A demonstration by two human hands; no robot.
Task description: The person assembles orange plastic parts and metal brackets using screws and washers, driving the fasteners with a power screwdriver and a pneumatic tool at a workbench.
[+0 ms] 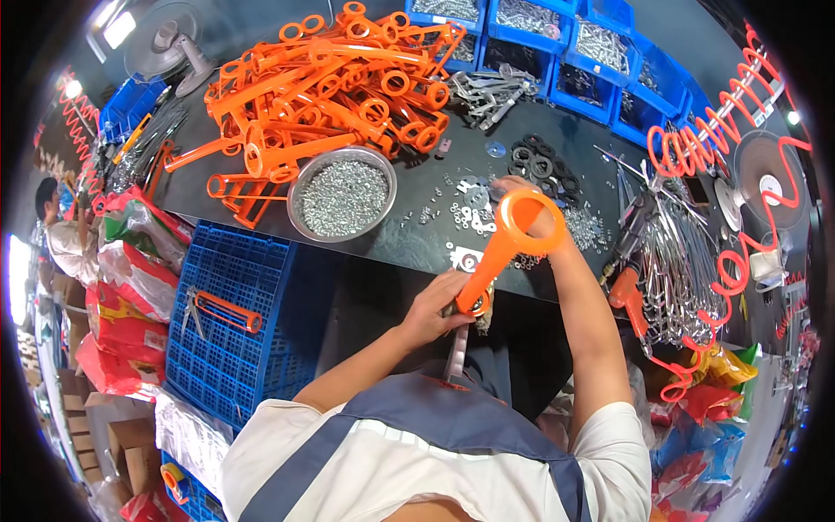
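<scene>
My left hand [437, 306] is closed around the lower end of an orange caulking gun frame [494, 261], whose big ring end tilts up toward me. A grey metal handle [457, 350] shows below that hand. My right hand [515, 185] reaches past the ring to the small metal parts on the dark bench; the ring hides most of its fingers, so their grip cannot be made out. Flat metal plates [475, 195] lie by its fingertips, and black rings [541, 162] lie just beyond. White washers [470, 219] are spread to its left.
A steel bowl [294, 209] full of small metal parts stands at the bench's front edge. Behind it rises a heap of orange frames [330, 96]. Blue bins [522, 56] line the back. On the right hang metal rods [674, 270], an orange power driver [626, 291] and red coiled hoses [683, 150].
</scene>
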